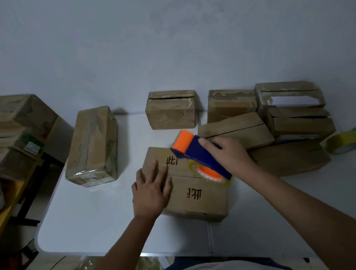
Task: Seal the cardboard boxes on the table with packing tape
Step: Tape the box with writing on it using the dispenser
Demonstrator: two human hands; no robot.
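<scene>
Where the white table (94, 222) nears its front edge, a printed box (195, 189), flaps closed, under both hands: left hand (150, 189) flat, fingers straight, pressing the lid; right hand (227, 154) wrapped round a blue and orange tape dispenser (197, 154) resting on the seam. Beyond, more boxes (171, 109) against a pale wall (165, 40). Far right, a spare tape roll (342, 142), partly behind a box. Off the left edge, stacked boxes (12, 130), blurred, cut off.

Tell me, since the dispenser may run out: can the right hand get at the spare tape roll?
Probably yes. The spare tape roll lies in the open at the table's right side, but the right hand grips the tape dispenser.
</scene>
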